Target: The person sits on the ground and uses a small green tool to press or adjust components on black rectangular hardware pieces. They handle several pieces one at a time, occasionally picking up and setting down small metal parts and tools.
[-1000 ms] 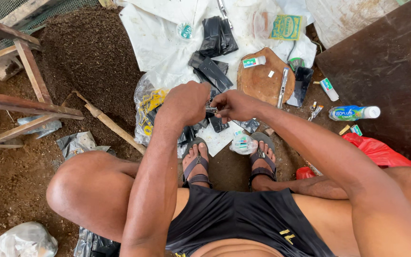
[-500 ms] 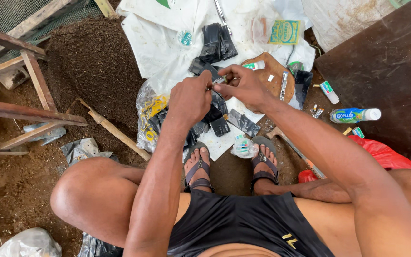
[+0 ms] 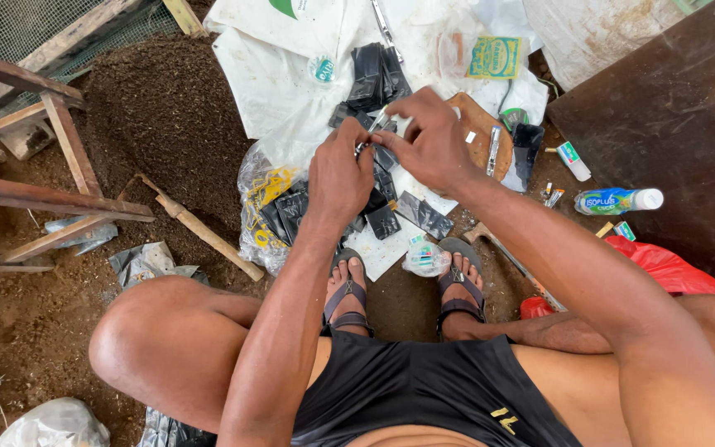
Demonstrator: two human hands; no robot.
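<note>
My left hand (image 3: 339,175) and my right hand (image 3: 429,137) meet above a white sack sheet (image 3: 279,79) on the ground. Between their fingertips is a small shiny metal object (image 3: 369,139). My left hand grips it from below and my right hand pinches it from above. Right under the hands lie several small black plastic bags (image 3: 378,76), some in a stack and some loose (image 3: 421,213). What the metal object is cannot be made out.
A heap of dark soil (image 3: 146,108) lies to the left, with a wooden handle (image 3: 202,233) and a wooden frame (image 3: 39,203). A wooden board (image 3: 475,124), a plastic bottle (image 3: 618,200), a red bag (image 3: 664,263) and a dark brown panel (image 3: 672,124) are on the right. My sandalled feet (image 3: 403,285) are below.
Both hands have moved up and away from my body, out over the black bags on the white sheet. My right hand's fingers have shifted on top of the small metal object.
</note>
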